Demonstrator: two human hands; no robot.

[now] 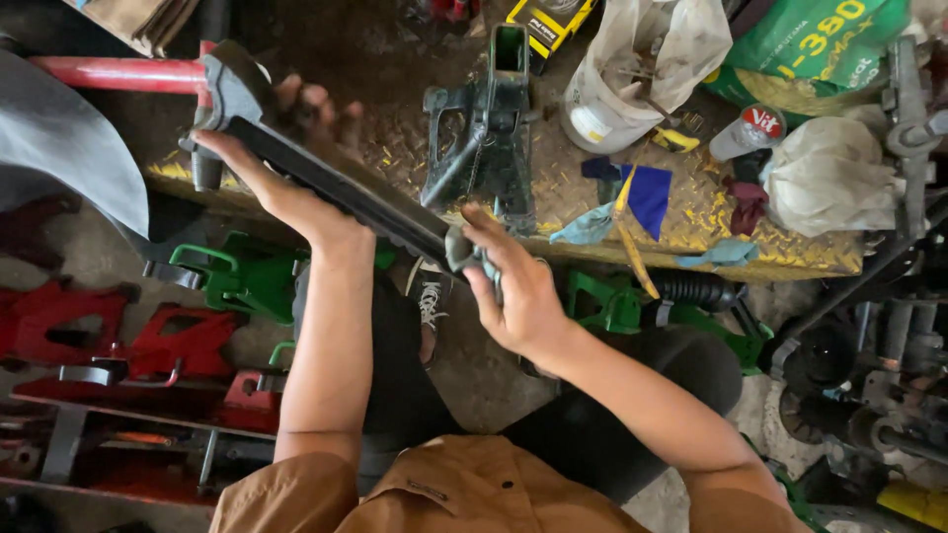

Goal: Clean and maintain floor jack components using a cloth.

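**Both hands on a long dark bar over a cluttered workbench**

At the bottom of the frame sit the person's brown collar and dark-trousered knees, with both bare forearms running up from there. The right hand (518, 291), just right of centre, is curled shut round the near end of a long dark metal bar (341, 192), fingers wrapped over a small grey end piece, wrist bent slightly inward. The bar slants up and to the left across the middle of the picture. The left hand (272, 178) is closed round its far portion in the upper left, palm under the bar and fingertips showing over its top edge, arm nearly straight.

As a judgement, the step in hand is working this bar at its far end, where it meets a grey metal head (232, 94) next to a red tube (118, 74). The next move seems to call for a steady left hand while the right guides the near end.

Past the hands, a dark green jack frame (489, 148) stands on the yellow-flecked plate of the bench (691, 222), beside blue rags (642, 192) and a white plastic bag (642, 59). Green brackets (242, 276) and red brackets (158, 345) lie on the floor at left.
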